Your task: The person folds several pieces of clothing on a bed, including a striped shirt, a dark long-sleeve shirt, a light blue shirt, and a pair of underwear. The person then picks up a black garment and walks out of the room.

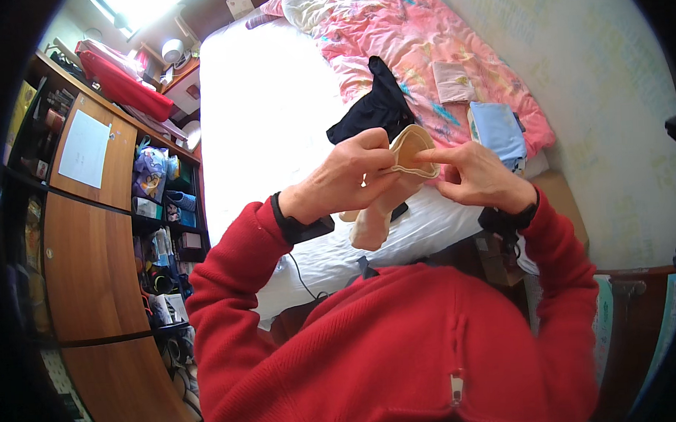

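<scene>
Left hand (346,173): you pinch the sock (371,226) by its left rim.
Right hand (487,174): partly inside, perhaps spreading it — grip unclear.

From the sock (380,209) between the hands (340,177), the widest open way runs towards ten o'clock, over white sheet (268,117), until the cabinet (94,264) stops it at nine; a black garment (380,105) blocks eleven; the rumpled quilt (414,45) obstructs twelve to one; folded blue cloth (497,127) stands in the way towards two, with the wall (602,112) beyond; the red jacket (387,336) closes six.
</scene>
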Action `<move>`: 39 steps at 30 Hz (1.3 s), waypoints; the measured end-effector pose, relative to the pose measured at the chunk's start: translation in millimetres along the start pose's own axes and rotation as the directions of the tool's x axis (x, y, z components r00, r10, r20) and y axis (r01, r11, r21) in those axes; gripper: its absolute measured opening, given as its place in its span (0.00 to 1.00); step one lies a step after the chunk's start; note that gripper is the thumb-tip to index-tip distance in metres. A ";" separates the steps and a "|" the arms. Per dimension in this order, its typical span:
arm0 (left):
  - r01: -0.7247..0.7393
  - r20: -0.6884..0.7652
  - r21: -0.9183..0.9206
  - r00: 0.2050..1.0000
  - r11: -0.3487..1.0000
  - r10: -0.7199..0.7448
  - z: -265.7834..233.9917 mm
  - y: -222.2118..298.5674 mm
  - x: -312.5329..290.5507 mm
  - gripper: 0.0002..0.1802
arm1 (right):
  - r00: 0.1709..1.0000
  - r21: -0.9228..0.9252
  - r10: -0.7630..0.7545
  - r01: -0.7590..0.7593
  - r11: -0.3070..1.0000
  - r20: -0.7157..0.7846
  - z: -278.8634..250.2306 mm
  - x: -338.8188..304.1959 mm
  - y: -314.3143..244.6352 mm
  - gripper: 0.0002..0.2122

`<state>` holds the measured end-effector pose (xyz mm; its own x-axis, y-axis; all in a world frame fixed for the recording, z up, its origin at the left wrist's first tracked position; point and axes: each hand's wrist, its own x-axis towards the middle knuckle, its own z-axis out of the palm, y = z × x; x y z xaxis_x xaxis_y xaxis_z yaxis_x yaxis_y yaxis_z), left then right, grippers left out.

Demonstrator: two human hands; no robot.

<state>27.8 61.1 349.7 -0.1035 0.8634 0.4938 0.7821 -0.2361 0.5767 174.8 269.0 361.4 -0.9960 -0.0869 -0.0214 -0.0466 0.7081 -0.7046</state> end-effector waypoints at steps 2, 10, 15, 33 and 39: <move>-0.001 0.036 -0.058 0.999 0.998 0.003 -7.6 0.8 -3.0 0.05 | 0.991 -0.402 -0.133 0.135 0.905 0.034 -2.3 1.6 7.4 0.17; 0.356 -0.025 -0.159 0.931 0.921 -0.364 -31.3 -11.9 -33.3 0.09 | 0.888 -0.185 -0.433 0.405 0.895 -0.153 -4.1 15.3 3.8 0.12; 0.291 -0.145 -0.453 0.909 0.843 -0.391 -31.9 -21.2 -45.8 0.09 | 0.910 0.006 -0.327 0.340 0.940 -0.255 1.8 19.7 -4.0 0.09; 0.641 -0.001 -0.481 0.682 0.598 -0.731 -33.4 -110.6 -137.1 0.14 | 0.984 0.335 -0.065 0.119 0.935 -0.168 99.4 113.6 59.7 0.05; 0.674 -0.085 -0.431 0.632 0.601 -0.770 -49.6 -132.7 -171.3 0.06 | 0.994 0.515 -0.077 0.104 0.851 -0.073 140.0 177.0 71.4 0.03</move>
<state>-88.7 -77.6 220.9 -0.7203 0.6895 -0.0765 0.1354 0.2478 0.9593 5.9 206.0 208.0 -0.9923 -0.0900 0.0849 -0.1038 0.2327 -0.9670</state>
